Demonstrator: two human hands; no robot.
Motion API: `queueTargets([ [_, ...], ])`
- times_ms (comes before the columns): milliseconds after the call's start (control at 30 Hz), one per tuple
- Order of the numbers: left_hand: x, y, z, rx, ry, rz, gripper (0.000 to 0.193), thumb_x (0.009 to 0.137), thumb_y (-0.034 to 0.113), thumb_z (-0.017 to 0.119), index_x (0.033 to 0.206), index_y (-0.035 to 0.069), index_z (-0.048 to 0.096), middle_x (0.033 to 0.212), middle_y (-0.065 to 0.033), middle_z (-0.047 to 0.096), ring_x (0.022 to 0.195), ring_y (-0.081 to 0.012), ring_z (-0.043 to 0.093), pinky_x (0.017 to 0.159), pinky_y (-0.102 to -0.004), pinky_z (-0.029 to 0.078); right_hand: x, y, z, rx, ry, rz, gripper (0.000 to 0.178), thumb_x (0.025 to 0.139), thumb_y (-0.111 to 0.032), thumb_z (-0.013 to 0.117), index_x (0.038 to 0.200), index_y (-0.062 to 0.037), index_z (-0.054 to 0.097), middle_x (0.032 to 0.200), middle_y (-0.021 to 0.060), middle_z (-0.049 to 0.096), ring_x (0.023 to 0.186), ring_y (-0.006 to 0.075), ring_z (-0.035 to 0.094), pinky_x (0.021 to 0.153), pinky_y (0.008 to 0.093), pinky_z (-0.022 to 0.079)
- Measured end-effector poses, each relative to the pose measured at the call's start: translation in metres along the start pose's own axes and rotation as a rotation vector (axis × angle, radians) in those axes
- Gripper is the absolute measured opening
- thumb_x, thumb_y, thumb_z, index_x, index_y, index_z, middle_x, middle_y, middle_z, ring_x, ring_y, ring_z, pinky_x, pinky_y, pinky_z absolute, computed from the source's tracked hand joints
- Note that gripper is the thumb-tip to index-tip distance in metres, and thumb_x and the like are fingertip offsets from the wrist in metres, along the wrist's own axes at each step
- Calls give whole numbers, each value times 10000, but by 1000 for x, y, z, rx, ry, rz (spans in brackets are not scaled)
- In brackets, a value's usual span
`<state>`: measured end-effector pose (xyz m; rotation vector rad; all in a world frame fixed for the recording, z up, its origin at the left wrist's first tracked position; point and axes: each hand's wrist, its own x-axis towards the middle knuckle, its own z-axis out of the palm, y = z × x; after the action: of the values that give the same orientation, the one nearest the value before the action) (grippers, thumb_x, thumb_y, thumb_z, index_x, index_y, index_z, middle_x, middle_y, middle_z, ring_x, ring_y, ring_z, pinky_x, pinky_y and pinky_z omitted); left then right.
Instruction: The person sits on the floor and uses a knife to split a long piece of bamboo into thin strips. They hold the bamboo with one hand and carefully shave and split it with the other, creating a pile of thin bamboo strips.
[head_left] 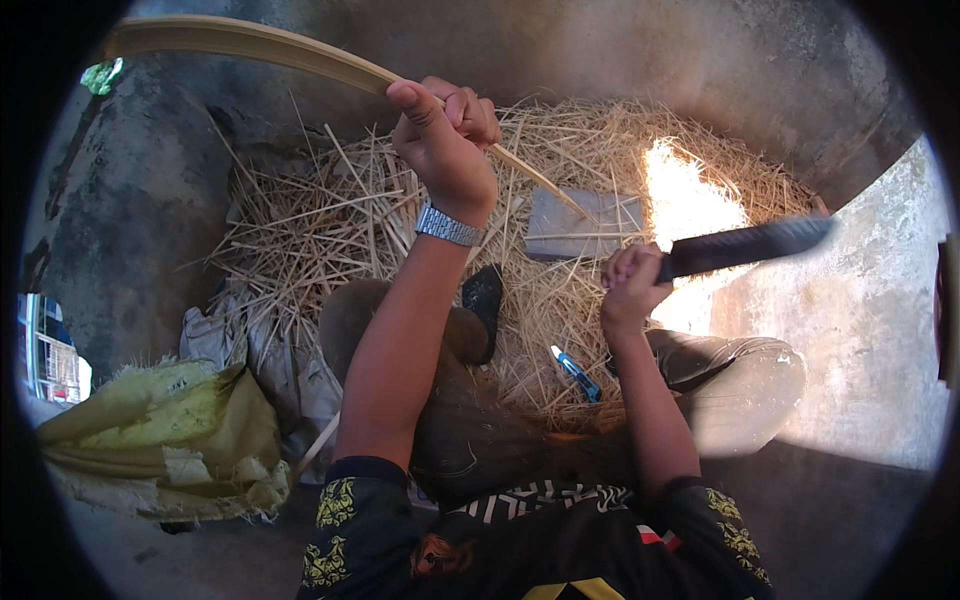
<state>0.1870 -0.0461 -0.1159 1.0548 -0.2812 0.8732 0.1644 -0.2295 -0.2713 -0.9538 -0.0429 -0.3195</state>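
My left hand point(445, 140), with a metal watch on its wrist, is closed around a long pale strip that looks like split bamboo point(270, 50). The strip curves away to the upper left, and its thinner end slants down to a grey block point(580, 222). In my right hand point(632, 285) is the handle of a large knife point(750, 248) with a broad dark blade. The blade points right, slightly blurred, and is apart from the strip. The block lies flat on the shavings in front of me, between my two hands.
A thick heap of pale shavings and thin strips point(320, 215) spreads around my legs. A blue utility cutter point(575, 374) lies on it near my lap. At the left is a frayed yellow-green sack point(170, 440). A grey concrete wall point(640, 60) curves behind the heap; bright sunlight falls at the right.
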Motion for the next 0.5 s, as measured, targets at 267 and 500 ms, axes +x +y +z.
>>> queueTargets([
  [267, 13, 4, -20, 32, 87, 60, 667, 885, 775, 411, 710, 139, 312, 522, 46, 220, 451, -96, 206, 442, -285, 205, 15, 11, -24, -1156, -447, 539, 468, 829, -358, 625, 718, 97, 631, 579, 194, 587, 554, 286, 626, 598, 433, 495],
  [500, 3, 1, -22, 50, 77, 31, 687, 884, 792, 385, 712, 129, 327, 511, 34, 222, 437, -107, 203, 439, -288, 213, 2, -114, 41, -483, -158, 179, 352, 967, -199, 586, 648, -113, 462, 521, -46, 398, 442, 36, 350, 412, 231, 271],
])
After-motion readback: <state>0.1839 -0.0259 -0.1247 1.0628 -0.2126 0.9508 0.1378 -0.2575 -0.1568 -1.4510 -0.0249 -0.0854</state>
